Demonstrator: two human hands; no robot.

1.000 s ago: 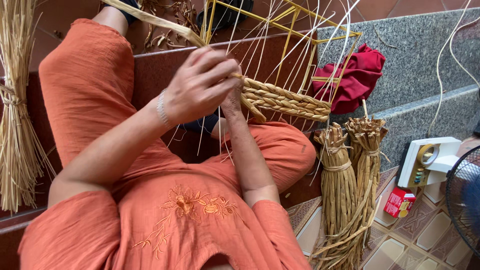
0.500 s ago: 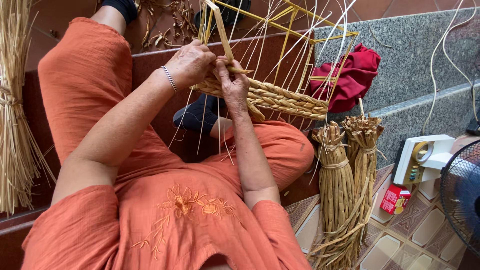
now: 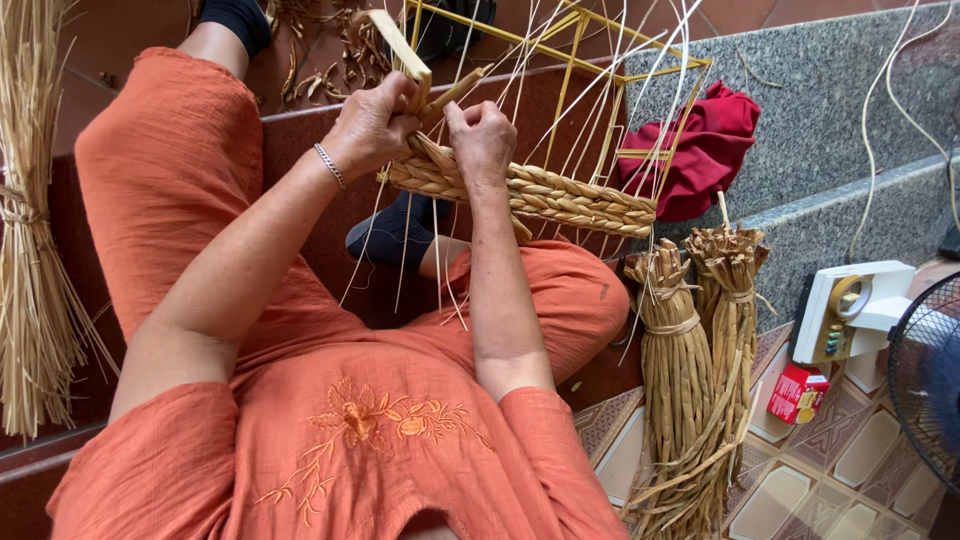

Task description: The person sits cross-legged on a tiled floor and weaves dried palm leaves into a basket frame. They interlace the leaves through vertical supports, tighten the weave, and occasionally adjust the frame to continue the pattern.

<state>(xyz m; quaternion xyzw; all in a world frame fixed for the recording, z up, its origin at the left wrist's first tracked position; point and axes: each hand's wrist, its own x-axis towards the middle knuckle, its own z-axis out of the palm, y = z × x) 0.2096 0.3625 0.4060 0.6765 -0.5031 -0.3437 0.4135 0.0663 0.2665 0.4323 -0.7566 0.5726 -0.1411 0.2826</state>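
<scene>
Your left hand [image 3: 372,128] is closed in a fist around a flat, pale straw strand [image 3: 402,50] that rises up and away from your knuckles. A thin bracelet [image 3: 329,165] sits on that wrist. Your right hand [image 3: 481,140] is curled tight just beside it, fingers pinching another strand against the top of the woven band [image 3: 545,195]. The two hands nearly touch, with a short stub of straw poking up between them.

The woven band is a thick braided strip of golden straw. It runs from under your hands out to the right and wraps the bottom of a yellow wire frame [image 3: 600,70]. Thin pale stakes [image 3: 560,90] fan upward from the band through the frame, and a few hang loose below it over your lap.

A red cloth [image 3: 700,150] lies bunched behind the frame on the grey stone ledge [image 3: 840,90]. Two tied bundles of straw [image 3: 700,340] stand by your right knee, and another bundle [image 3: 35,250] leans at your far left. A white device [image 3: 850,305], a small red box [image 3: 797,393] and a fan [image 3: 925,380] sit on the tiled floor to the right.
</scene>
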